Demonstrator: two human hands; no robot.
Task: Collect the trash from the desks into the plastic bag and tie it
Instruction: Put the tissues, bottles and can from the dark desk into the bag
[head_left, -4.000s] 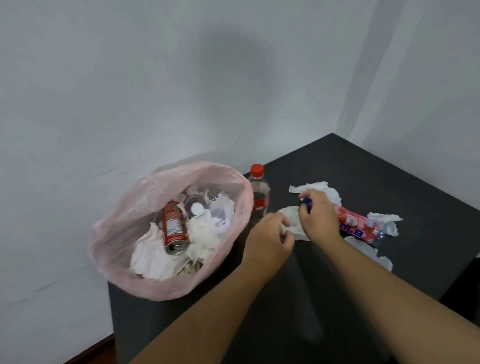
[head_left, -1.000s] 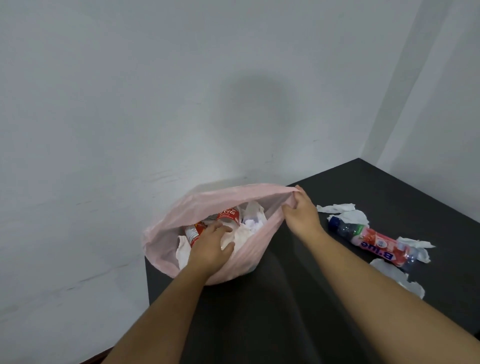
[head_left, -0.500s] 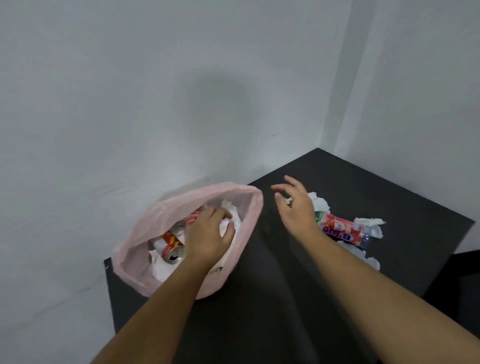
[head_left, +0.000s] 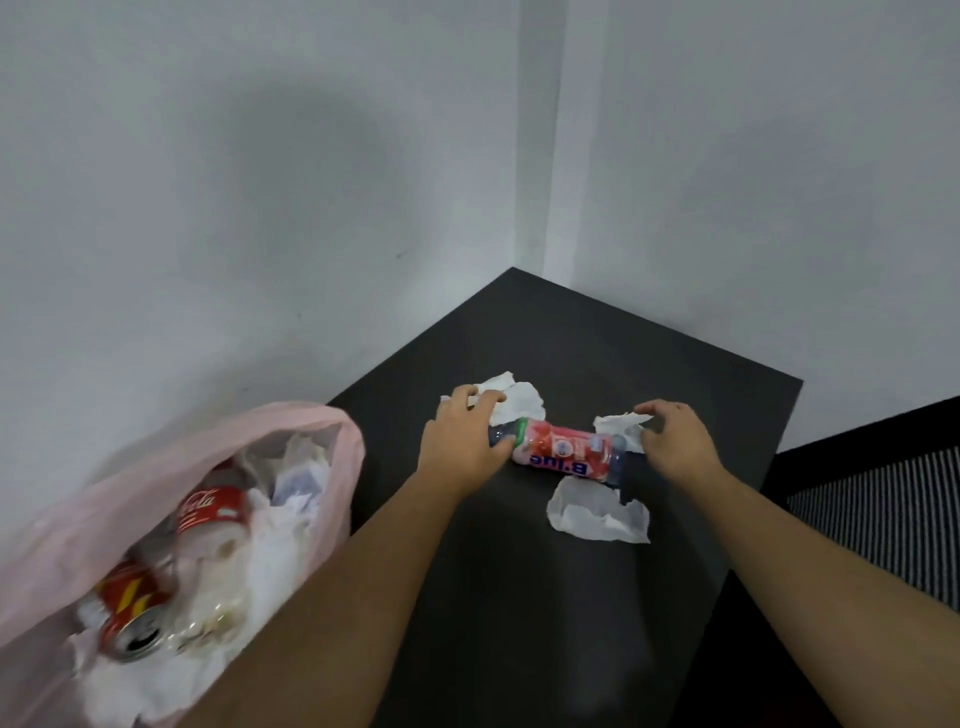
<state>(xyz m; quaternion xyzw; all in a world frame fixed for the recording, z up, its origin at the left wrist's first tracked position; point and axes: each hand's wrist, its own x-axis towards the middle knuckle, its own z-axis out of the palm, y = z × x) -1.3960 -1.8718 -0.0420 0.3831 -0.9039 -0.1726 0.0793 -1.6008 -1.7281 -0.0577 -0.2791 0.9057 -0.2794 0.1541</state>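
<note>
A pink plastic bag (head_left: 332, 423) sits open at the desk's left corner, holding crumpled tissues, a red cola bottle (head_left: 208, 512) and a red can (head_left: 130, 613). A plastic bottle (head_left: 563, 454) with a red "B'lue" label lies on its side on the black desk (head_left: 597, 338). My left hand (head_left: 460, 444) is at its cap end, fingers lying on a white tissue (head_left: 519, 400), thumb by the cap. My right hand (head_left: 675, 441) reaches the bottle's other end, fingertips on a second tissue (head_left: 618, 428). A third tissue (head_left: 597, 512) lies nearer me.
White walls meet in a corner just behind the desk. To the right of the desk's edge is a dark surface with a black-and-white striped panel (head_left: 883, 509). The bag overhangs the desk's left edge.
My left hand has come out of the bag and crossed to the bottle's cap end. My right hand has moved over the bottle to the tissue at its far end. My view has shifted right.
</note>
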